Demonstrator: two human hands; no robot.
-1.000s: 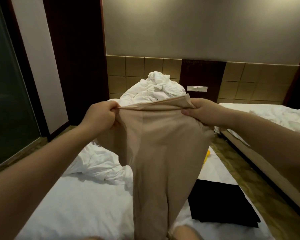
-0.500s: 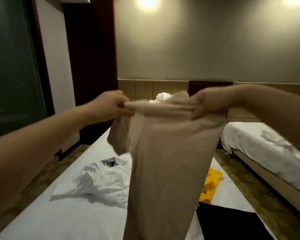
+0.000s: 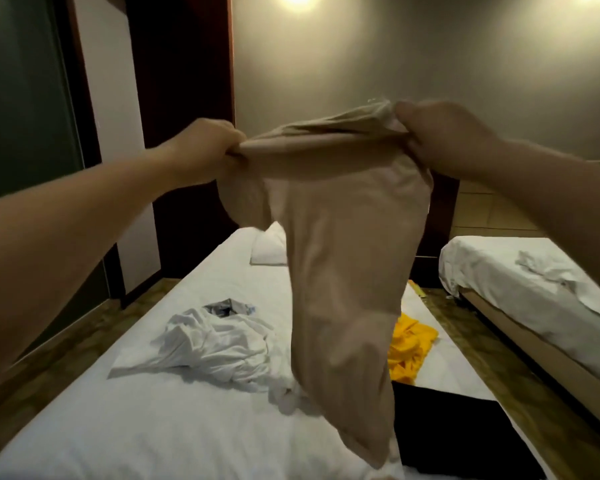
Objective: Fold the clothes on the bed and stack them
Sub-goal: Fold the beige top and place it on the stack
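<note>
A beige garment hangs in the air above the bed, stretched between both hands. My left hand grips its top left edge and my right hand grips its top right edge, a little higher. The cloth's lower end swings forward over the sheet. A crumpled white garment lies on the bed to the left. A yellow garment lies partly hidden behind the beige cloth. A folded black garment lies flat at the near right of the bed.
A white pillow sits at the head of the bed. A second bed with rumpled white sheets stands to the right across a narrow floor strip. A dark wooden panel and a glass partition stand at the left.
Both hands have lifted the beige garment higher and pulled its top edge wider apart. Its lower end has swung forward. My view has tilted upward.
</note>
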